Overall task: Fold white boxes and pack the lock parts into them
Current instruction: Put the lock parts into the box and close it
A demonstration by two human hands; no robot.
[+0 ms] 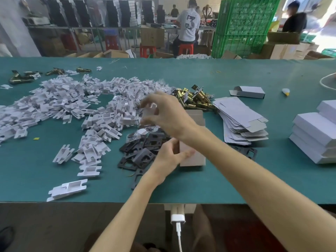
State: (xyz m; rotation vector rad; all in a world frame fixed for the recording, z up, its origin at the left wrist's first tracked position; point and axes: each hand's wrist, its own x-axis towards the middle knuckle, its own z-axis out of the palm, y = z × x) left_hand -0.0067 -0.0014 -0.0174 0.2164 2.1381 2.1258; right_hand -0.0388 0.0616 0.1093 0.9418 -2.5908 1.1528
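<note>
My left hand [170, 156] grips the near end of an open white box [193, 159] with a brown inside, lying on the green table. My right arm crosses above the box; my right hand [164, 114] hovers left of it, blurred, fingers curled round a pale white insert [148, 112]. A heap of white plastic inserts [72, 106] spreads to the left. Black strike plates [143, 151] lie in a pile just left of the box. Behind the box is a pile of brass latches [197, 101]. Small clear bags [143, 131] lie under my right hand.
Flat box blanks [241, 120] are stacked right of the box, and closed white boxes [316, 135] at the far right. One folded box [249, 91] lies farther back. Loose brass parts [21, 77] sit far left. People work beyond the table [181, 184].
</note>
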